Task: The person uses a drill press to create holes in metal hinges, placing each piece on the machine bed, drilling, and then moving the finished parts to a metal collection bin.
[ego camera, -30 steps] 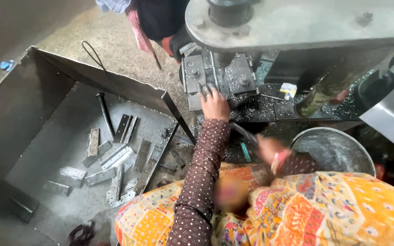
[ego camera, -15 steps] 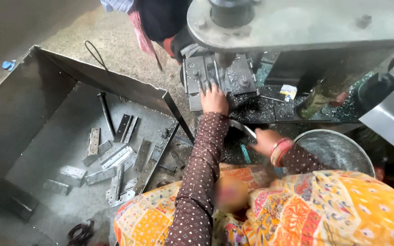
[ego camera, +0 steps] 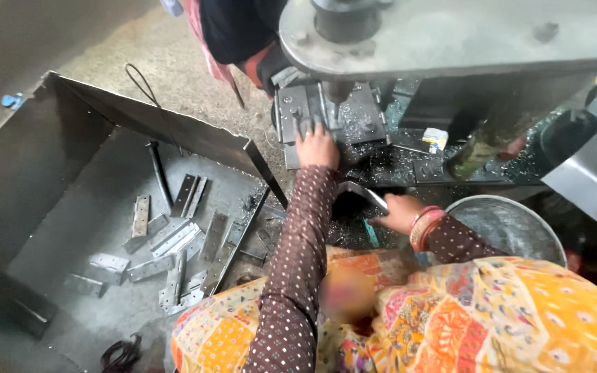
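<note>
over at 9 o'clock there's a big open metal bin (ego camera: 50, 173) sitting on the floor, and its bottom is scattered with flat metal strips (ego camera: 174, 238), mostly lying with their long sides running from 7 toward 1 o'clock. a few sit more upright in the picture, closer to 6-to-12. a dark rod (ego camera: 159, 173) lies near the bin's back wall.

moving toward the middle, the left hand (ego camera: 317, 146) reaches up to about 12 o'clock from the person's lap, arm in a brown dotted sleeve, and rests flat with fingers spread on the metal block (ego camera: 329, 121) under the machine's drill spindle (ego camera: 336, 103). so it's open-ish, pressing down rather than gripping. whatever's under the palm is hidden, can't tell what it is.

just right of centre, the right hand (ego camera: 399, 213) is closed around a metal piece (ego camera: 361, 193). that piece is a flat bent strip with its long axis running from the hand out toward 10 o'clock, free end pointing up-left toward the machine bed.

further right at 3 o'clock there's a round metal bowl (ego camera: 513, 224) beside the wrist, which wears red bangles (ego camera: 424, 224). the big grey machine head (ego camera: 450, 34) covers the top right.
</note>
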